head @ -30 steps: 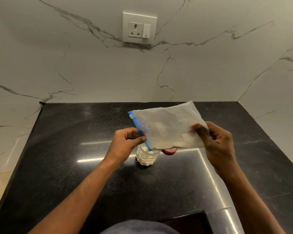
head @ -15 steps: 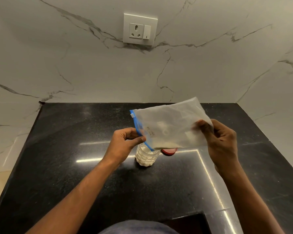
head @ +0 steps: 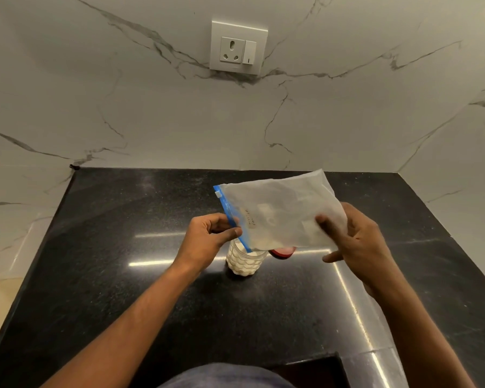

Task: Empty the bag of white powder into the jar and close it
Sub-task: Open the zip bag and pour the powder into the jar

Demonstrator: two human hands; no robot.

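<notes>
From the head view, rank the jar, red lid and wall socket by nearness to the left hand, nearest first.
1. Jar, just right of the left hand.
2. Red lid, right of the jar, under the bag.
3. Wall socket, high on the back wall.

Centre frame, the bag (head: 286, 211) hangs over the jar (head: 244, 264) on the counter (head: 123, 275); lid (head: 284, 252) just right of the jar, wall socket (head: 238, 46) upper centre.

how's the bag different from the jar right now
The bag is held tilted by the left hand and right hand; the jar stands upright on the counter. The bag is flat and looks nearly empty; the jar is bumpy-walled and nearly full. Both are see-through and show white powder.
</notes>
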